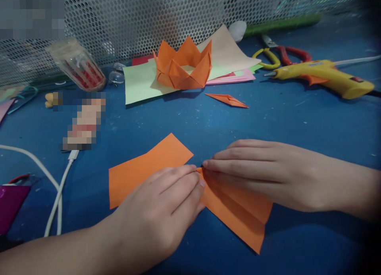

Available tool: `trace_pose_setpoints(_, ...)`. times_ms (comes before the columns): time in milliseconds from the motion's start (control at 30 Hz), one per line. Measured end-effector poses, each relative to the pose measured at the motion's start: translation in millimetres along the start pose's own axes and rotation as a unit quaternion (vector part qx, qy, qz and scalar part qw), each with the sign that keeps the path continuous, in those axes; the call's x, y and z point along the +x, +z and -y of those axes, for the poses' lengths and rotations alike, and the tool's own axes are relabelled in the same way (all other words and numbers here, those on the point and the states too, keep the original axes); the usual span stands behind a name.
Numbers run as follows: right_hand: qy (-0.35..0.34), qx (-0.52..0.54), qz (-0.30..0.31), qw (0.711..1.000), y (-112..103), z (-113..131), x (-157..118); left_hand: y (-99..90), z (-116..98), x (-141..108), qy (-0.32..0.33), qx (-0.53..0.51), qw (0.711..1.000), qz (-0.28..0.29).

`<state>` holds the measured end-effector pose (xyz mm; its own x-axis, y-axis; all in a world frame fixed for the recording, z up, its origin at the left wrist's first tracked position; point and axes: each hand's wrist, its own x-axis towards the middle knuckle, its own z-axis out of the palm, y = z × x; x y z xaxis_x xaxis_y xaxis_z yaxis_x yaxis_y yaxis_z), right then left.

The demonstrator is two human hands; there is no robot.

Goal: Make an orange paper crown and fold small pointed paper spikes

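Head view: nearest is the L hand (166, 207), fingers bent & bunched, pinching the orange paper (135, 177) approx. at its middle, on the tabletop in front of the person. R hand (268, 174) lies over the paper's right part, fingers straight & together; thumb hidden, so can't tell if it's gripping or just pressing. Can't tell either if it's 1 sheet or 2, as the join is covered.

Progress, my read: folding partly done. 1 crease shows on the right part; the outer flaps spread loose, so more shaping seems left. Farther back, 1 slim folded piece (228, 100) & 1 zigzag-rimmed ring (186, 74), both orange, look finished; the ring sits on a pale green sheet (137, 86).

Surface: blue tabletop (312, 124), specked w/ white. White cable (61, 187) at left, running to a pixelated item; yellow glue gun (324, 77) far right, tools w/ yellow & red handles just behind it. Clear jar (79, 66) w/ red bits, tilted, back left.

Room: perforated metal mesh (143, 21) along the back; beyond it, too blurred to tell.
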<state>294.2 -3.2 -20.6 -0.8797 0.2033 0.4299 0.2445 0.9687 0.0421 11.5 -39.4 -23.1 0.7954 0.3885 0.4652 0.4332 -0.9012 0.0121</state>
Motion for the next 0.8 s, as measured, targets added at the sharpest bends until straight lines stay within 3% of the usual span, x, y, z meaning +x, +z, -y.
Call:
trace_pose_setpoints(267,0.004,0.043,0.002,0.999,0.6,-4.1,-1.1,-3.5,1.4,1.4,0.030,0.018,0.999,0.022)
trace_pose_setpoints(800,-0.026,-0.017,0.005,1.000,-1.4,-9.5,-10.4,-5.7,7.6,13.7,0.081,0.030,0.995,0.043)
